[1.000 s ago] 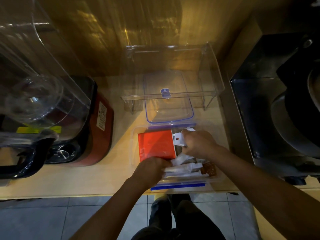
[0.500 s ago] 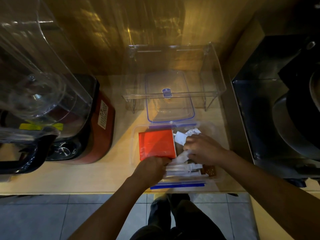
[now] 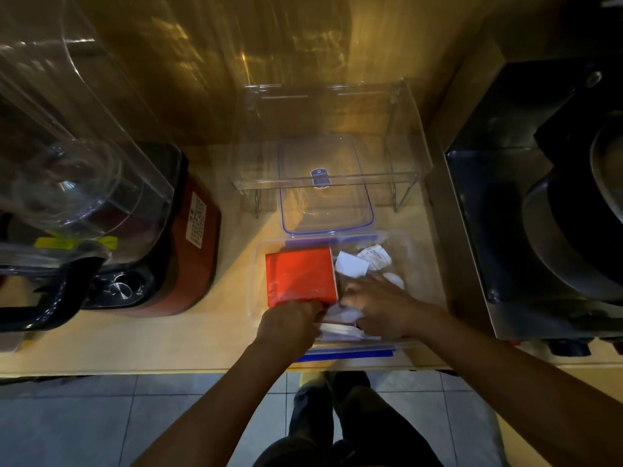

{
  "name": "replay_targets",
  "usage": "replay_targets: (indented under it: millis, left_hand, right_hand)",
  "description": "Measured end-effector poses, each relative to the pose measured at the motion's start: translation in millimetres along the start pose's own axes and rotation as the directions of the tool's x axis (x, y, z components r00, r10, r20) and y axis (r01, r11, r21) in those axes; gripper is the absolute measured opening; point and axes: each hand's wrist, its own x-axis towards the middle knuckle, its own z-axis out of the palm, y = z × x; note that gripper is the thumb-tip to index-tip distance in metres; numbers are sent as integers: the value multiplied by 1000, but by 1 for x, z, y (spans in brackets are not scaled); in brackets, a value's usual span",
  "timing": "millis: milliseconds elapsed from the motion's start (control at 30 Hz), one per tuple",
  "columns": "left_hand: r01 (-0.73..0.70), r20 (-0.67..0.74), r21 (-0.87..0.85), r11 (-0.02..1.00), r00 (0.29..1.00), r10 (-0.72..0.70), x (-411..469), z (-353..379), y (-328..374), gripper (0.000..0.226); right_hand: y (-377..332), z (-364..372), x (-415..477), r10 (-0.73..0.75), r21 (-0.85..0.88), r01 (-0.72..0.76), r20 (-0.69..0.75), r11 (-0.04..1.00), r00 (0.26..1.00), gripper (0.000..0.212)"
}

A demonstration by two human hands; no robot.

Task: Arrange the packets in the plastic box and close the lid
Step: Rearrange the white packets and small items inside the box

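Observation:
A clear plastic box (image 3: 258, 264) with blue clips sits at the counter's front edge. A red-orange packet (image 3: 300, 279) fills its left half. White packets (image 3: 352, 264) lie loose in the right half and near the front. My left hand (image 3: 290, 326) is at the box's front left, fingers closed on the lower edge of the red packet. My right hand (image 3: 377, 305) reaches into the box's middle with curled fingers pressing on the white packets; its fingertips are partly hidden. The box's clear lid (image 3: 325, 193) with a blue rim lies flat behind the box.
A clear acrylic stand (image 3: 411, 143) straddles the lid at the back. A red blender base (image 3: 199, 237) with a clear jug (image 3: 60, 170) stands to the left. A dark metal appliance (image 3: 526, 230) is on the right. The counter edge (image 3: 135, 372) drops to tiled floor.
My right hand has moved from the back of the box toward the front, leaving white packets uncovered at the back right. My left hand has stayed at the red packet's lower edge.

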Motion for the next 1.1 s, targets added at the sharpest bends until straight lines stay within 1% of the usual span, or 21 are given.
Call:
replay_targets:
  millis: [67, 133, 200, 233, 333, 433, 500, 600, 667, 733, 767, 833, 900, 967, 1033, 1100]
  left_hand:
    - [15, 42, -50, 999, 999, -13, -1, -2, 3, 34]
    - [18, 59, -84, 996, 998, -13, -3, -3, 5, 34]
    - [28, 61, -55, 998, 998, -25, -7, -4, 5, 37]
    - [36, 53, -29, 999, 998, -35, -10, -5, 4, 40]
    - [43, -17, -14, 999, 999, -43, -18, -5, 2, 50]
    - [-5, -104, 21, 1000, 995, 7, -22, -1, 2, 56]
    - [17, -123, 34, 999, 992, -13, -24, 2, 2, 58]
    - [55, -136, 33, 998, 989, -50, -25, 6, 4, 55]
    - [69, -118, -4, 998, 991, -69, -24, 6, 6, 49]
    - [124, -59, -87, 988, 990, -130, -21, 5, 7, 39]
    - [170, -21, -137, 976, 984, -175, -19, 3, 7, 34]
    - [247, 31, -199, 948, 969, -246, -16, 0, 7, 29]
    - [271, 41, -197, 942, 962, -269, -14, 0, 8, 25]
    - [285, 34, -194, 939, 958, -283, -13, 1, 9, 24]
    - [310, 24, -201, 929, 950, -312, -13, 2, 9, 23]
    - [325, 17, -201, 924, 944, -329, -13, 3, 9, 21]
  right_hand:
    - [1, 2, 0, 38, -84, -41, -36, 996, 999, 45]
    - [3, 6, 0, 54, -186, -67, -72, 980, 996, 46]
    - [5, 7, 2, 82, -273, -105, -94, 956, 992, 44]
    - [6, 6, 3, 113, -282, -136, -97, 950, 989, 45]
    - [9, 5, 5, 183, -258, -197, -78, 946, 980, 51]
    - [10, 8, 4, 180, -223, -177, -8, 959, 984, 52]
    - [10, 9, 4, 162, -144, -159, 10, 977, 987, 44]
    - [8, 7, 5, 140, 54, -140, 1, 989, 990, 23]
    - [7, 4, 5, 120, 86, -124, 43, 989, 992, 13]
    - [8, 0, 4, 132, 73, -135, 45, 988, 990, 9]
    - [10, -3, 3, 145, 42, -146, 29, 988, 989, 11]
    - [17, -8, 0, 154, -80, -153, 16, 985, 988, 20]
    - [21, -7, -3, 122, -229, -113, 26, 967, 992, 28]
    - [22, -1, -2, 96, -342, -95, -12, 935, 995, 32]
    - [20, 5, 2, 87, -416, -106, -65, 903, 994, 31]
    - [20, 7, 6, 81, -462, -111, -85, 880, 993, 27]
